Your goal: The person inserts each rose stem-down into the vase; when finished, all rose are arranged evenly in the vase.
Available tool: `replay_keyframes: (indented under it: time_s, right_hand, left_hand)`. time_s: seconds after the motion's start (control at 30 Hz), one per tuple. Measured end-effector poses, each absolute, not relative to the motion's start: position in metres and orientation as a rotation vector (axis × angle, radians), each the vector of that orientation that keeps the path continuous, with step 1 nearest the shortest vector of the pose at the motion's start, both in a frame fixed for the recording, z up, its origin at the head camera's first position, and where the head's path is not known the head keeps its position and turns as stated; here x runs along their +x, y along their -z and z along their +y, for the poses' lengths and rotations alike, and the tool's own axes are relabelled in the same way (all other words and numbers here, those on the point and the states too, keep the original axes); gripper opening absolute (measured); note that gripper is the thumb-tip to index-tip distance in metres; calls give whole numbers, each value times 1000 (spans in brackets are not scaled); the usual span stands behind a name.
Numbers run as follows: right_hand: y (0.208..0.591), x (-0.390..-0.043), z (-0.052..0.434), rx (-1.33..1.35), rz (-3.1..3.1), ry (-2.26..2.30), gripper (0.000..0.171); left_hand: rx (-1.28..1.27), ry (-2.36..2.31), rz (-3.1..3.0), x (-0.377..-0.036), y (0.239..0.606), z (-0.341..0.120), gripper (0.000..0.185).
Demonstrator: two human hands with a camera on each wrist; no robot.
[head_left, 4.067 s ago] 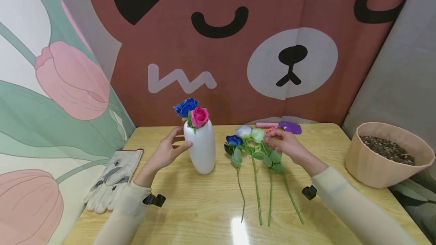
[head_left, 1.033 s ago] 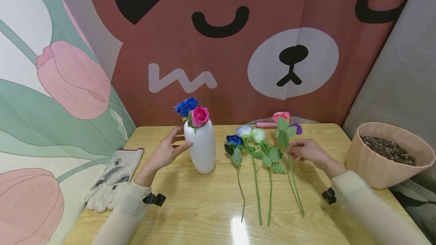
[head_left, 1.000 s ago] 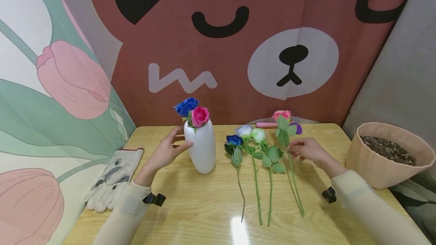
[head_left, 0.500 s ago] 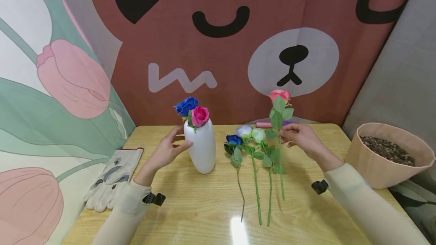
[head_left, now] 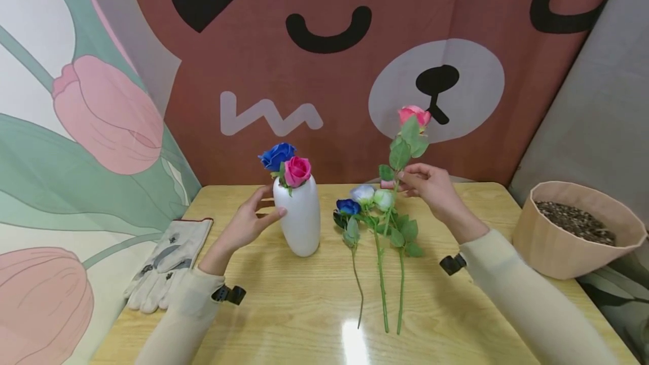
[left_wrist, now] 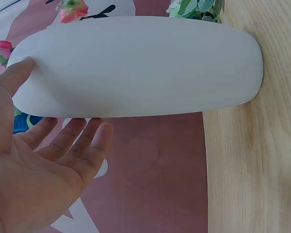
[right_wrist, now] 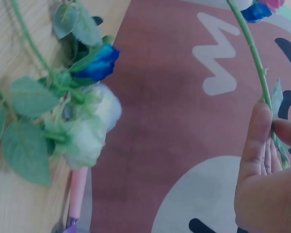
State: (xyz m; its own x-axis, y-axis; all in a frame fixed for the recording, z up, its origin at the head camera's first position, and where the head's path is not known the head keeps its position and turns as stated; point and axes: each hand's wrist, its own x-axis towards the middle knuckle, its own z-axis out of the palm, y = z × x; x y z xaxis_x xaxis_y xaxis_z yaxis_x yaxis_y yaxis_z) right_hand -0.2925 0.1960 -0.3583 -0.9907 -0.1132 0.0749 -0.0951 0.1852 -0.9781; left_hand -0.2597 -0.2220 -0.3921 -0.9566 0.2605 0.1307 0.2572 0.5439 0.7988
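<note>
Two hands, one vase, one lifted rose

Two blooms, blue and pink, are sitting in the white vase on the wooden table. The left hand is resting against the vase's side, its fingers straight and slightly spread. The right hand is pinching the stem of a pink rose between thumb and fingers, holding it upright above the table, over three flowers lying flat just right of the vase. Gloves are lying near the left edge, and a pot of soil is standing at the right.
</note>
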Motion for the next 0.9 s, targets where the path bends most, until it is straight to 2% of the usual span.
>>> replay_keyframes:
  time_s: [0.3,0.53,0.9]
  right_hand:
    - [353,-295,187,-127,2276,2255,30]
    - [351,-296,182,-56,2055,2515,32]
    - [345,-298,172,1,1782,2878,19]
  left_hand:
    - [468,-1428,2755,-261,391,-222,75]
    - [467,-1424,2751,-260,391,-222,75]
    - [466,-1435,2746,-260,392,-222,74]
